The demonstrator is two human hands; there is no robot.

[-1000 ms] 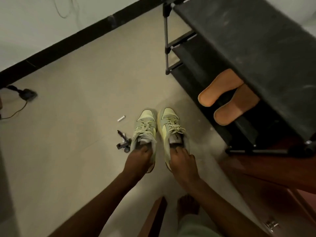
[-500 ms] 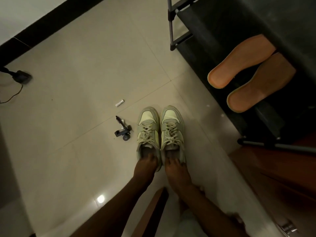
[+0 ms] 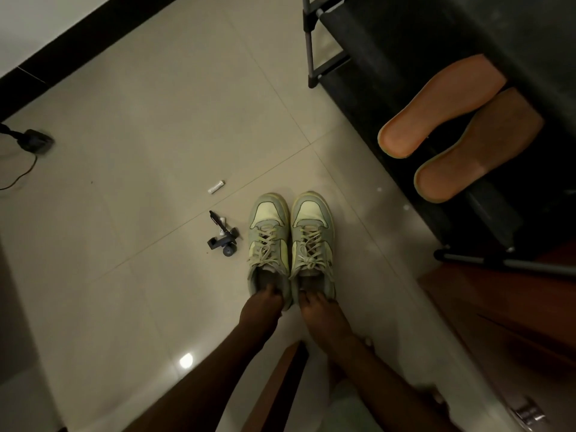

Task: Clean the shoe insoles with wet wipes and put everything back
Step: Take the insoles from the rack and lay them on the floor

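Pale tiled floor (image 3: pixel 131 126) with a pair of pale green lace-up sneakers (image 3: pixel 291 244) beside a black shoe rack (image 3: pixel 405 57).
Left hand (image 3: pixel 261 310) and right hand (image 3: pixel 321 313) each grip a heel collar, setting the pair down; two orange foam insoles (image 3: pixel 452 126) lie on the rack shelf, probably drying.

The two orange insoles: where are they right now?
In the head view, upper right: the insoles lie side by side on the black shoe rack, up and right of the sneakers on the floor.
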